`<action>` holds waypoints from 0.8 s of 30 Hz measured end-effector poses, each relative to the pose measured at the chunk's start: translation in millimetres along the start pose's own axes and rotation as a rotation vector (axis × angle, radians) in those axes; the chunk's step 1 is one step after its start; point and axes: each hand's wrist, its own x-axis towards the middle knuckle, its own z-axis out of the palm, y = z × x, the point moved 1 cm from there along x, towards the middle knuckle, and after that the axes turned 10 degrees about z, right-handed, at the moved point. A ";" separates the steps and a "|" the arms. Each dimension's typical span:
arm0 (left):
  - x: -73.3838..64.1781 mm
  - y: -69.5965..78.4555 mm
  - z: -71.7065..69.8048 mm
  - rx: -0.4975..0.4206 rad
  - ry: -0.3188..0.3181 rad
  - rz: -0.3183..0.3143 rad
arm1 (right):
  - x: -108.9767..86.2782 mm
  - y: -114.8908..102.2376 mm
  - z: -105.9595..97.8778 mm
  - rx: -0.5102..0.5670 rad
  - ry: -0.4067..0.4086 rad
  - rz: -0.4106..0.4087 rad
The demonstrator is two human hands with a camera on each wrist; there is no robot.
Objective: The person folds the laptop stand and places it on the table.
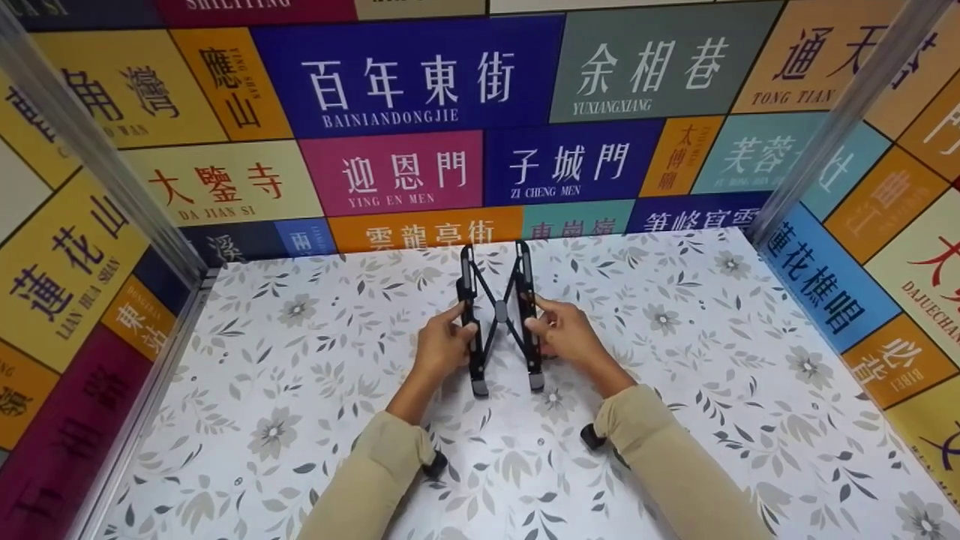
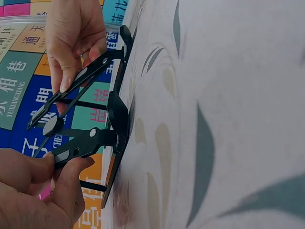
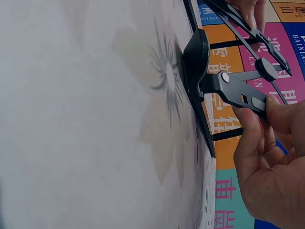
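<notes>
Plainly "BAINIANDONGJIE" on blue panel (image 1: 409,75) behind; fingers (image 3: 249,132) pinch black stand (image 1: 502,311).

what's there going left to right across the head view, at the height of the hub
Left grip → left bar of the black folding stand → grey hub where its struts cross → right bar of the stand → right grip

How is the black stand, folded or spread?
At least partly spread: the black stand has its side rails apart, crossed struts forming an X between. Whether fully, cannot tell.
</notes>
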 end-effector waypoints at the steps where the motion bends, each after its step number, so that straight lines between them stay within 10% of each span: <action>1: 0.2 0.4 0.8 0.003 0.002 0.003 | 0.3 -0.5 0.6 -0.001 0.001 0.000; 24: 6.9 3.1 17.9 0.050 -0.006 0.033 | 5.6 -9.5 14.9 0.015 -0.013 -0.024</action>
